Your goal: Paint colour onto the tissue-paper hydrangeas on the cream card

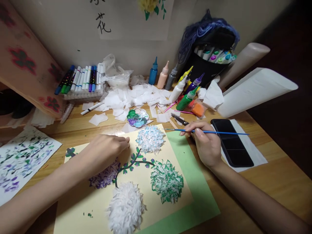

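Observation:
My right hand (207,141) pinches a thin blue paintbrush (214,132), held nearly level, its tip pointing left by the blue-tinted paper flower. My left hand (110,149) is closed over the cream sheet (143,216), fingertips beside that blue-and-white flower (150,139); whatever is under its fingers is hidden. Partly below the left wrist lies a purple ruffled flower (106,175). A green-edged flower (167,181) and a plain white one (126,208) stand on the same sheet, joined by a painted dark branch (131,164) with green and purple leaves. Green paper (202,201) lies beneath.
A flower-shaped paint palette (137,117) sits behind the sheet, with scissors (179,119) to its right. Scattered white paper scraps (136,96), several paint bottles (153,73) and markers (83,78) line the back. A phone (232,143) lies at right, a paint-marked paper (23,159) at left.

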A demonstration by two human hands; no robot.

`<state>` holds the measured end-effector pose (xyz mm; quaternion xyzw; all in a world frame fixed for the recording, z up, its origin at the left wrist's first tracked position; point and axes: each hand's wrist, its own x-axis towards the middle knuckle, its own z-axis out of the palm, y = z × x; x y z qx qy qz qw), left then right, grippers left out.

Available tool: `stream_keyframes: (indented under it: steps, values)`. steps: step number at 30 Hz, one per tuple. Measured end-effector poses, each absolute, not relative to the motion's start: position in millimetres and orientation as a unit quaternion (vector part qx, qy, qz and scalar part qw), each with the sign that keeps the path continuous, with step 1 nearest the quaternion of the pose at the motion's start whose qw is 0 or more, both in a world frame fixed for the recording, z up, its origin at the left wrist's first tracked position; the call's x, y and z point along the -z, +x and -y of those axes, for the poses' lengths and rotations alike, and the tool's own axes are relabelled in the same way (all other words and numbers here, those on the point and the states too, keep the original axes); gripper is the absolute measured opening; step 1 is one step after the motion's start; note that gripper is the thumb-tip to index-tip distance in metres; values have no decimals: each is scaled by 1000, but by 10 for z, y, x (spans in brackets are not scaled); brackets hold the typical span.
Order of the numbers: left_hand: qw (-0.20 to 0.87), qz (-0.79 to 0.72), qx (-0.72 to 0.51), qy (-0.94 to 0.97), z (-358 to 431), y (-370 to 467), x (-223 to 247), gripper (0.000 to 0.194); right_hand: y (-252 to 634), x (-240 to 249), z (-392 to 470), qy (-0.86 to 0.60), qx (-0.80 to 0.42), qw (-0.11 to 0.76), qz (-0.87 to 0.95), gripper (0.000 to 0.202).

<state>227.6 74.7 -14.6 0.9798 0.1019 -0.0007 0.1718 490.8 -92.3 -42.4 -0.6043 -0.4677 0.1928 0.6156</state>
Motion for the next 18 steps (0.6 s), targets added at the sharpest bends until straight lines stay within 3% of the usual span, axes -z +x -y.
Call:
stream_keyframes:
  steps: [4,9,18]
  values:
    - [138,-112,28,984,-712,2321,87,32,4798,248,489,-603,-201,492,595,25]
    - [121,-107,59,985,-677,2370,2,31,4679,188,63,-597,-181,402,671,25]
    - [108,-111,103,982,-664,2383,-9,31,4650,186,47,-586,-102,377,710,23]
